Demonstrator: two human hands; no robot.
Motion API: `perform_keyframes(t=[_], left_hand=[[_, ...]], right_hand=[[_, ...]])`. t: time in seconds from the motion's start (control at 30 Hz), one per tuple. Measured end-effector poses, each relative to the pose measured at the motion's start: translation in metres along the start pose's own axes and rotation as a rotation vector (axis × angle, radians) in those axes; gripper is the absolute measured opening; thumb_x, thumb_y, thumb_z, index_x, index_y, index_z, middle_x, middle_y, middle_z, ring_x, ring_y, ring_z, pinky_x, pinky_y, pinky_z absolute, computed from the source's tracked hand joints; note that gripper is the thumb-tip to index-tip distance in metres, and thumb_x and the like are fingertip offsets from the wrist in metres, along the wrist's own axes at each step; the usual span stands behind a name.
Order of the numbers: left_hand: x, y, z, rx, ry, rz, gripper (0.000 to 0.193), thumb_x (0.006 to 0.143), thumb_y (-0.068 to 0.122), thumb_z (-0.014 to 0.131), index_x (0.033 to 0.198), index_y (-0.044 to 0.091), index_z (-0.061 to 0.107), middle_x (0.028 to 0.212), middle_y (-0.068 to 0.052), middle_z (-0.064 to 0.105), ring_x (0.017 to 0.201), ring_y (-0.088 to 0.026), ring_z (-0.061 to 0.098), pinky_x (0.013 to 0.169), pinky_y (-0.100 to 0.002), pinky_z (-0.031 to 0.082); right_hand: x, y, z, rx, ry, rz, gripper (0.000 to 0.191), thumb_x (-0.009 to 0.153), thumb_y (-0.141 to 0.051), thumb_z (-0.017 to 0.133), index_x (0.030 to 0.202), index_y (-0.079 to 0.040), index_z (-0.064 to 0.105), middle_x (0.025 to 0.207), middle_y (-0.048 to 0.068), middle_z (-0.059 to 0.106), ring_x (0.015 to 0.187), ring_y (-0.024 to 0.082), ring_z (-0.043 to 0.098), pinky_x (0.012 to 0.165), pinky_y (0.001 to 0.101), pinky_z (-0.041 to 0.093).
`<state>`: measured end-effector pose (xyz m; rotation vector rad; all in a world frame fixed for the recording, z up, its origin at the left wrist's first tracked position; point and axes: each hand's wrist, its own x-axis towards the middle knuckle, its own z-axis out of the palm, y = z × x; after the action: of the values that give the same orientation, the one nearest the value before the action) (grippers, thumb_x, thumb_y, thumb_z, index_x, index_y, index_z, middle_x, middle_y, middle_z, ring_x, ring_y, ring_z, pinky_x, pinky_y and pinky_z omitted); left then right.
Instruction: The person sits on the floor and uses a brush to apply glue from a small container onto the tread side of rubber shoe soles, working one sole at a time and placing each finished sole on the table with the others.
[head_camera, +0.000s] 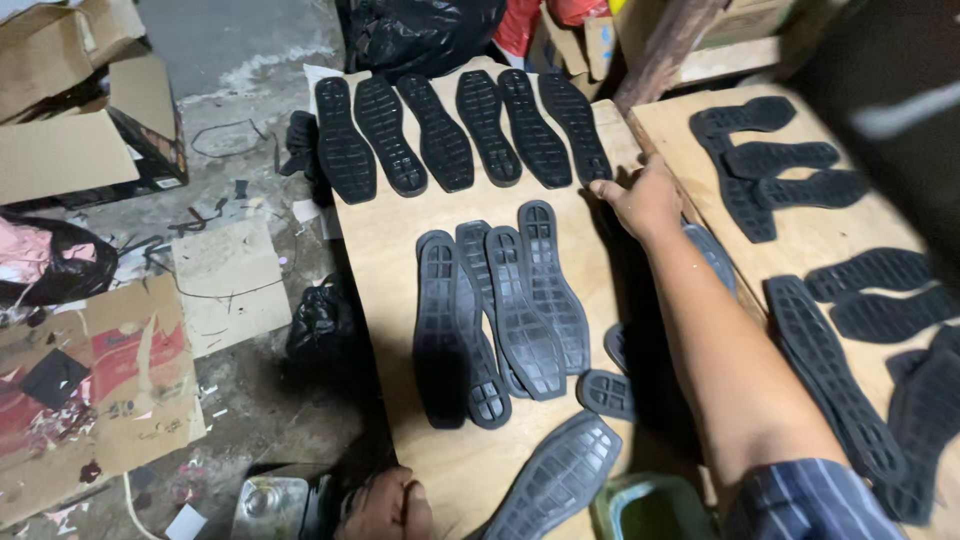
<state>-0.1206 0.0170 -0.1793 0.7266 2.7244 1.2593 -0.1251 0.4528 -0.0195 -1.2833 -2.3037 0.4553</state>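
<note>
The right hand (645, 200) is stretched far out to the upper centre of the frame. Its fingers are loosely spread, approx. half open, and the fingertips touch the end of the rightmost black sole (577, 127) in the row of six at the top of the wooden board (390, 240); it holds nothing. The left hand (385, 505) is at the bottom edge, centre-left, curled into a loose fist at the board's near edge, beside a metal can (270, 505); I cannot tell if it grips sth. In the middle of the board lies an overlapping group of soles (500, 310). A second board (800, 230) w/ more soles is at the right.
</note>
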Motion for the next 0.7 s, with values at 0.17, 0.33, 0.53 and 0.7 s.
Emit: perform_keyframes(t=[0.17,0.33,0.53,0.7], left_hand=[[-0.005,0.002,-0.015,0.037,-0.074,0.167,0.025,0.081,0.031,0.068,0.094,0.010,0.071,0.091,-0.016,0.071,0.082,-0.039,0.069,0.071,-0.050,0.056],[-0.014,-0.009,-0.017,0.039,-0.185,0.136,0.020,0.086,0.024,0.066,0.099,0.009,0.069,0.088,-0.014,0.072,0.084,-0.038,0.069,0.072,-0.051,0.055],[-0.029,0.006,-0.031,-0.143,-0.157,0.112,0.036,0.085,0.024,0.071,0.115,0.004,0.065,0.088,-0.014,0.068,0.074,-0.032,0.067,0.071,-0.044,0.056],[-0.065,0.036,-0.061,-0.169,-0.286,0.389,0.050,0.082,0.026,0.077,0.122,0.001,0.061,0.115,-0.017,0.063,0.105,-0.033,0.065,0.091,-0.041,0.053]], right_hand=[[-0.040,0.032,-0.052,0.269,-0.191,-0.108,0.051,0.084,-0.034,0.084,0.114,0.005,0.069,0.098,0.013,0.074,0.088,0.021,0.069,0.080,0.0331,0.054],[-0.172,0.082,-0.134,0.660,-0.175,0.044,0.023,0.098,-0.020,0.071,0.107,0.001,0.071,0.087,0.007,0.070,0.076,0.011,0.065,0.071,0.0254,0.053],[-0.357,0.139,-0.148,1.071,0.179,0.531,0.030,0.107,-0.028,0.060,0.089,-0.005,0.061,0.072,0.005,0.058,0.058,0.016,0.052,0.055,0.0306,0.044],[-0.400,0.161,-0.116,1.198,-0.088,0.951,0.040,0.101,-0.043,0.059,0.095,-0.004,0.066,0.065,-0.002,0.052,0.053,0.010,0.047,0.048,0.0264,0.038]])
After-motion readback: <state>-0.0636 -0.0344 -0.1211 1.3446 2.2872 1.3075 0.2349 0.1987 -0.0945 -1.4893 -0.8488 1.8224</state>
